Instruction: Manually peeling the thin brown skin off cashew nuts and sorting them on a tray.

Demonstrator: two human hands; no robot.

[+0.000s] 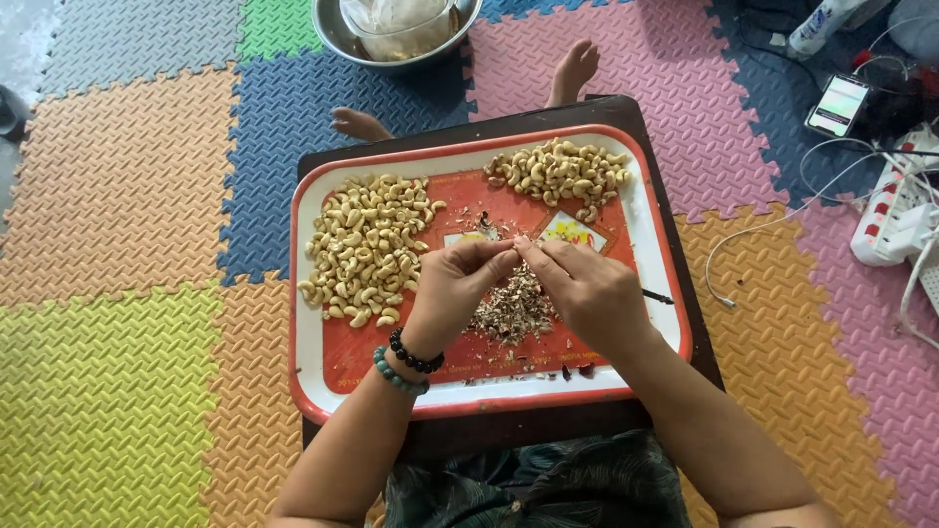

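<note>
Meeting fingertip to fingertip, both hands (518, 279) above tray (311, 293).

Small pale cashew nut (515, 243) pinched between fingertips of both hands, mostly hidden, held above a heap of brown papery skin scraps (511, 308) at the middle of the red-and-white rectangular tray (313, 386).

tray (311, 293): glossy enamel-like | bowl (337, 34): shiny metal | floor mats (117, 186): matt textured foam | bracelets (406, 362): glossy beads

One head-worn camera looks almost straight down from above the seated person. It sits close over the tray (311, 293) on the low table (675, 244), facing forward across the foam floor mats (117, 196).
</note>
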